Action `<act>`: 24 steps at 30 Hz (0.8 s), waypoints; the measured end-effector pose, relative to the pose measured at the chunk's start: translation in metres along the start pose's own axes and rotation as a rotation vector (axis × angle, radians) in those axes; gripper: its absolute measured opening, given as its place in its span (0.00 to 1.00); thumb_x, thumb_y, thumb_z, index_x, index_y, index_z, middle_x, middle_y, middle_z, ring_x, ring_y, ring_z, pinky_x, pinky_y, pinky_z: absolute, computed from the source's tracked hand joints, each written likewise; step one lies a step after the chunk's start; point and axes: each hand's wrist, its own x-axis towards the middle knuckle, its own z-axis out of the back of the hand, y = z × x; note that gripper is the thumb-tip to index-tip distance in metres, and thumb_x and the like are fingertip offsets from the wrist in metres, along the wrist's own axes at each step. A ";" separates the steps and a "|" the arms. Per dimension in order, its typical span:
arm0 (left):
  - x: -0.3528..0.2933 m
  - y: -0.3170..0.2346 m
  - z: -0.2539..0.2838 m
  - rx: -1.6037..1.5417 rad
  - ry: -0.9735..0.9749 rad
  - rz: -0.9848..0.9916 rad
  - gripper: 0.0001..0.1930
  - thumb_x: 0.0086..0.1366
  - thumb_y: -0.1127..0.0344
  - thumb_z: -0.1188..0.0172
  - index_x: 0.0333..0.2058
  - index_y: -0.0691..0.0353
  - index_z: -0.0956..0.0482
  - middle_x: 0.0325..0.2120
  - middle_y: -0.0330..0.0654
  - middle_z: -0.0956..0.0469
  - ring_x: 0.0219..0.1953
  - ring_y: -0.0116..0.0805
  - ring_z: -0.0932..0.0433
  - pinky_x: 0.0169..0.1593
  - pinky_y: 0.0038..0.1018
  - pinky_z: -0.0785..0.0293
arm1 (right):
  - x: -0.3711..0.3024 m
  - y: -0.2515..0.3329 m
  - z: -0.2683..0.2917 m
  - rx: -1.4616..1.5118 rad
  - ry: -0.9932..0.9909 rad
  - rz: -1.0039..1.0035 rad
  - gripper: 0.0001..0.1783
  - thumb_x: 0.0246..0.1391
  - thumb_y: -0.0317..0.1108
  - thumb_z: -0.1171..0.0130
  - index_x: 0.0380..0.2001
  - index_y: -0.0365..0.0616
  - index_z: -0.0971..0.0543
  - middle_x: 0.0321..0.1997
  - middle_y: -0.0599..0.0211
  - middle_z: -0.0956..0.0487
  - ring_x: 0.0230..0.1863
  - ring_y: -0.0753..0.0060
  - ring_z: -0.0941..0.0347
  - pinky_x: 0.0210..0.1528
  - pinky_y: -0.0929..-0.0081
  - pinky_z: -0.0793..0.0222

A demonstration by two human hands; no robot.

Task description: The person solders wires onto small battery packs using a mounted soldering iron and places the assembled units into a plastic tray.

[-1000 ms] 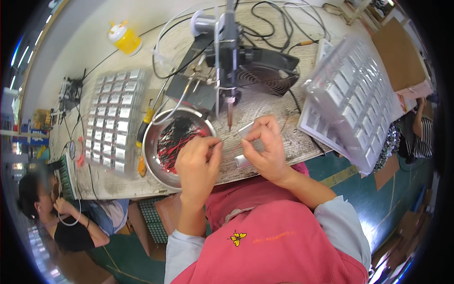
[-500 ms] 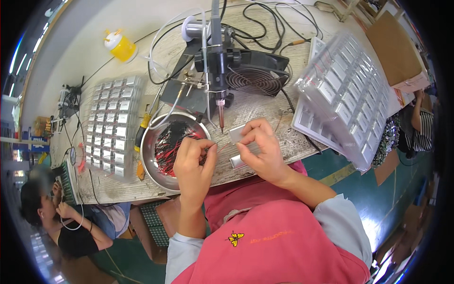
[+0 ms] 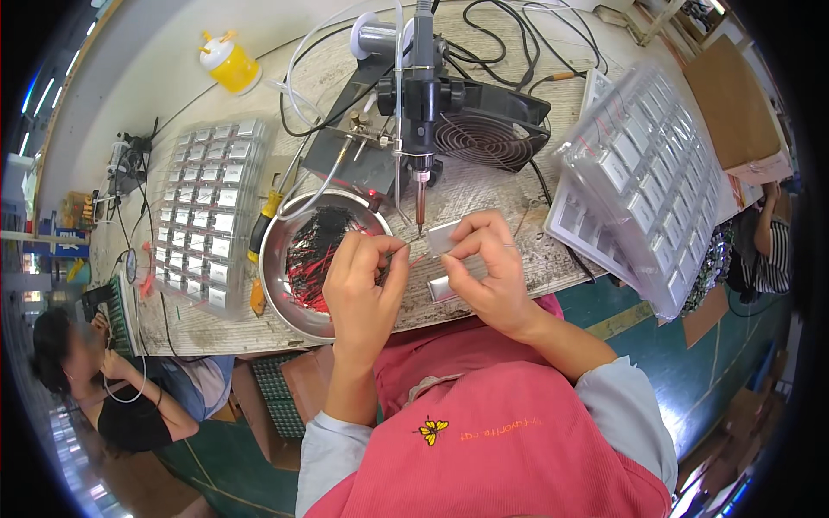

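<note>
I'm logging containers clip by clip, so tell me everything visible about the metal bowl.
The metal bowl is round and silvery, with a shiny, smooth-looking wall and a narrow rim. It stands upright, open side up, on the worn, stained bench, near its front edge. Inside lies a tangle of red and black wires. The left hand hides part of its right side; whether they touch cannot be told. A yellow-and-black tool handle lies close to its left rim.

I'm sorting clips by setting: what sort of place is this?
Probably an electronics assembly workshop: there is what looks like a soldering iron, a metal bowl of red and black wires, and a plastic tray of silvery pieces.
</note>
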 end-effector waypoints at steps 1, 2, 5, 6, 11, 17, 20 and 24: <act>0.000 0.000 0.000 0.004 0.000 -0.004 0.05 0.52 0.75 0.37 0.28 0.62 0.23 0.22 0.38 0.31 0.22 0.30 0.30 0.25 0.26 0.34 | 0.000 0.000 0.000 -0.002 -0.002 0.008 0.07 0.45 0.24 0.39 0.28 0.38 0.27 0.39 0.58 0.31 0.38 0.64 0.31 0.40 0.74 0.34; 0.001 -0.001 0.000 0.008 0.000 -0.009 0.05 0.52 0.75 0.37 0.27 0.62 0.23 0.22 0.38 0.31 0.22 0.30 0.30 0.25 0.26 0.34 | 0.001 0.000 0.000 -0.001 -0.001 0.007 0.07 0.45 0.24 0.39 0.28 0.38 0.27 0.39 0.58 0.31 0.38 0.64 0.31 0.40 0.74 0.34; 0.002 -0.001 0.001 0.026 -0.003 -0.014 0.05 0.52 0.74 0.36 0.27 0.62 0.24 0.22 0.38 0.31 0.22 0.31 0.30 0.25 0.27 0.35 | 0.002 0.000 0.000 -0.004 0.005 0.000 0.07 0.45 0.23 0.40 0.28 0.38 0.27 0.39 0.58 0.31 0.38 0.64 0.31 0.40 0.74 0.34; 0.001 -0.001 0.001 0.026 -0.003 -0.013 0.05 0.52 0.74 0.36 0.27 0.62 0.24 0.22 0.38 0.31 0.22 0.31 0.30 0.25 0.27 0.35 | 0.002 0.000 0.000 -0.010 0.001 0.011 0.07 0.45 0.23 0.40 0.28 0.38 0.27 0.39 0.58 0.31 0.38 0.63 0.31 0.41 0.74 0.34; 0.003 -0.001 0.001 0.032 -0.006 -0.037 0.05 0.51 0.75 0.37 0.27 0.62 0.24 0.22 0.39 0.31 0.21 0.32 0.30 0.25 0.28 0.35 | 0.003 0.000 0.001 -0.021 -0.002 0.020 0.07 0.45 0.23 0.39 0.28 0.38 0.28 0.39 0.58 0.31 0.39 0.63 0.31 0.41 0.73 0.34; 0.002 -0.003 0.000 0.042 -0.010 -0.044 0.05 0.51 0.75 0.37 0.27 0.61 0.24 0.21 0.38 0.31 0.21 0.32 0.30 0.25 0.28 0.35 | 0.002 0.002 0.002 -0.022 -0.008 0.034 0.08 0.45 0.23 0.39 0.28 0.38 0.28 0.40 0.58 0.31 0.39 0.63 0.32 0.40 0.73 0.34; 0.002 -0.003 0.000 0.030 -0.010 -0.033 0.05 0.51 0.75 0.37 0.26 0.61 0.24 0.21 0.38 0.31 0.21 0.32 0.30 0.25 0.28 0.35 | 0.002 0.002 0.002 -0.017 -0.005 0.030 0.08 0.45 0.23 0.39 0.28 0.38 0.28 0.40 0.58 0.31 0.39 0.63 0.32 0.40 0.73 0.34; 0.002 -0.002 0.000 0.038 -0.007 -0.025 0.05 0.51 0.75 0.37 0.26 0.61 0.24 0.21 0.38 0.31 0.21 0.31 0.30 0.25 0.28 0.35 | 0.001 0.001 0.001 -0.031 -0.006 0.035 0.08 0.45 0.22 0.39 0.28 0.38 0.28 0.39 0.58 0.31 0.38 0.64 0.32 0.39 0.73 0.34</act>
